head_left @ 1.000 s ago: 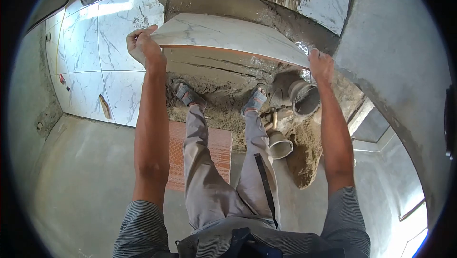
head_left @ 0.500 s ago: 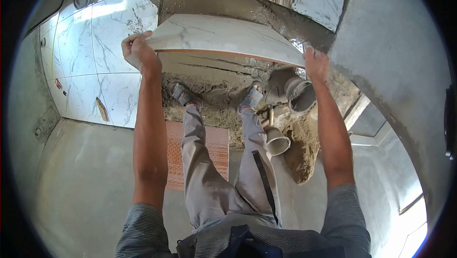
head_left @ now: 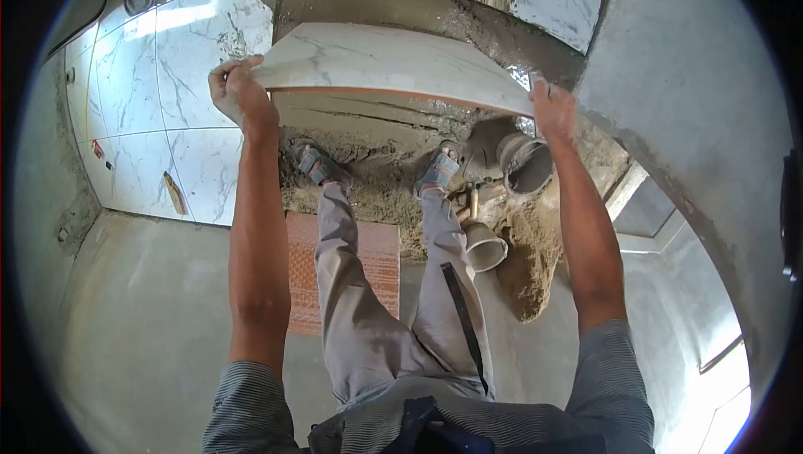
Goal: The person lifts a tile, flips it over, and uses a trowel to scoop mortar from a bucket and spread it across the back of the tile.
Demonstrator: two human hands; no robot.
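Note:
A large white floor tile [head_left: 393, 61] with grey veins spans the space between my two hands, tilted, its reddish-brown near edge toward me. My left hand [head_left: 242, 96] is closed on the tile's left corner, and my right hand [head_left: 553, 109] grips its right corner. Under and in front of the tile lies smoothed wet mortar [head_left: 360, 111] with a few grooves in it. The fingers beneath the tile are hidden.
Laid marble-look tiles [head_left: 125, 94] cover the left side, with a yellow-handled tool [head_left: 174, 193] on them. Near my right foot are a bucket [head_left: 527, 166], a smaller tipped bucket [head_left: 485, 248] and a sand heap [head_left: 529, 270]. An orange-backed tile [head_left: 303, 274] lies by my legs.
Very little differs. The whole view has shifted slightly to the left, and both hands still hold the tile in nearly the same tilted position.

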